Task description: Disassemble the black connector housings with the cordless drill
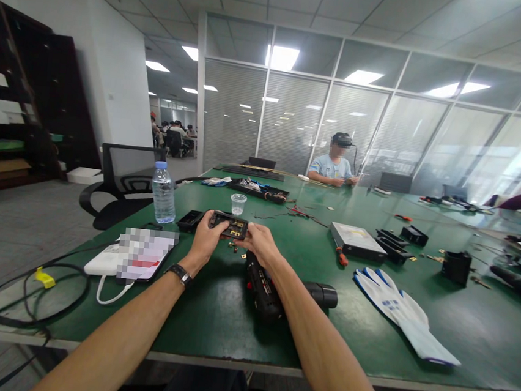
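Both hands hold a small black electronic module [230, 224] with brass contacts, lifted a little above the green table [212, 314]. My left hand [207, 234], a dark watch on its wrist, grips the module's left end. My right hand [257, 239] pinches its right end. Small screws lie on the table just under the module. A black power screwdriver [264, 291] lies under my right forearm. A black tray-like part [190, 220] sits just left of the module.
A water bottle [164, 192] and a plastic cup [238, 204] stand beyond the hands. A phone on a white power bank [137, 256] with cables lies left. White work gloves [408, 317], a silver drive [357, 240] and black parts lie right. Another person [334, 166] sits at the far end.
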`<state>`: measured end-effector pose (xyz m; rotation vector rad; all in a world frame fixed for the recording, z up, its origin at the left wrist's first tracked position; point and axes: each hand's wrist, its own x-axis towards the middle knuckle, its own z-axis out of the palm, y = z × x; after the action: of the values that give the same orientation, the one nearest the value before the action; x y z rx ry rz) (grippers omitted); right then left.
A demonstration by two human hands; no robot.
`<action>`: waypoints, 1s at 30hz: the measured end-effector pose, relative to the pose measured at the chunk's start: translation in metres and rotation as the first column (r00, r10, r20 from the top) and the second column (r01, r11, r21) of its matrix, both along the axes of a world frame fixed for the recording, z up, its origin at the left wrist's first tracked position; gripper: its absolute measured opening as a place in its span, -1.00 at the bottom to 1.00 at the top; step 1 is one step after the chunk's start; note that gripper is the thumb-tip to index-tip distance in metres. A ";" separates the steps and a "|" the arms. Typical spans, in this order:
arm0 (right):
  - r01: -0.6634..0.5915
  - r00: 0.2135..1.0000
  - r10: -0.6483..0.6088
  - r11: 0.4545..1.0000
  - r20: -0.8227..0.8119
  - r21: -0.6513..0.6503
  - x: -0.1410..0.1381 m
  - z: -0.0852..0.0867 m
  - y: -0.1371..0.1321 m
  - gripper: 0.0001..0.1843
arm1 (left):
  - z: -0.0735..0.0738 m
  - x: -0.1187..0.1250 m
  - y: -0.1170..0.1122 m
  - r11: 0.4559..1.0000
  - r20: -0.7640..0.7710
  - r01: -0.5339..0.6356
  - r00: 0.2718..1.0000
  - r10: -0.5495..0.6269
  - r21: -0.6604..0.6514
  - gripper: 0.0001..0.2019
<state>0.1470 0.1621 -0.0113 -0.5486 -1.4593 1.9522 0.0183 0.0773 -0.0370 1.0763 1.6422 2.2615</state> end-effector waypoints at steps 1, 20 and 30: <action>0.000 1.000 0.000 1.000 -0.012 -0.011 0.000 0.001 -0.001 -0.71 | 0.000 0.000 -0.001 0.999 -0.072 -0.041 0.997 0.039 -0.023 -0.69; 0.079 0.995 -0.084 0.993 -0.056 -0.084 -0.002 0.003 0.001 -0.73 | -0.001 0.011 -0.004 0.971 -0.056 0.221 0.975 -0.217 0.087 -0.35; 0.069 0.994 -0.074 0.995 -0.084 -0.069 -0.004 -0.004 0.003 -0.71 | 0.007 0.010 -0.003 0.926 0.222 0.343 0.901 -0.372 0.159 -0.31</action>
<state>0.1428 0.1652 -0.0151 -0.5320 -1.3090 1.9487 0.0283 0.0747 -0.0296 0.9743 1.1215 2.1599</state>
